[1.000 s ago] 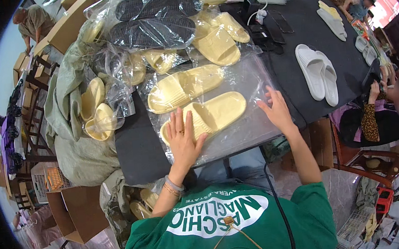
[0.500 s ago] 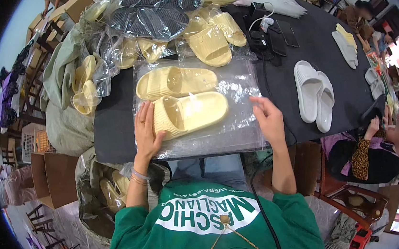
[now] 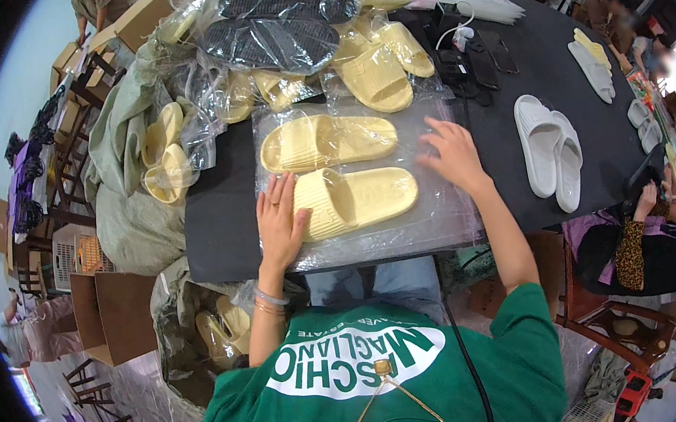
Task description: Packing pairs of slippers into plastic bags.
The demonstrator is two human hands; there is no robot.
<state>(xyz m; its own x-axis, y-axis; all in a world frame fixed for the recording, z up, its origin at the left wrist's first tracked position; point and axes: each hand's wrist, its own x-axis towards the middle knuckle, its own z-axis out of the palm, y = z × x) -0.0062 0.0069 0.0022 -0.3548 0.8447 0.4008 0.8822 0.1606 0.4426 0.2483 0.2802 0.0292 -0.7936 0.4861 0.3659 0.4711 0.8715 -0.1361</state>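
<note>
Two pale yellow slippers lie side by side on the dark table, toes to the left, with a clear plastic bag (image 3: 448, 217) around or under them. Glints of film cross the far slipper (image 3: 331, 140). Whether film also covers the near slipper (image 3: 377, 192) I cannot tell. My left hand (image 3: 280, 220) rests flat at that near slipper's ribbed toe strap, fingers stretched out. Above the bag's right part hovers my right hand (image 3: 453, 153), its fingers spread and holding nothing.
Bagged black slippers (image 3: 281, 41) and bagged yellow slippers (image 3: 374, 77) are heaped at the back. Grey slippers (image 3: 539, 143) lie at right, near phones (image 3: 494, 53) and a cable. A cardboard box (image 3: 116, 314) and a sack (image 3: 176, 348) stand left. A person (image 3: 634, 247) sits at right.
My right hand has moved inward and farther over the bag, its fingers spreading. My left hand stays at the near slipper. Glare on that slipper has faded. The whole view has shifted slightly.
</note>
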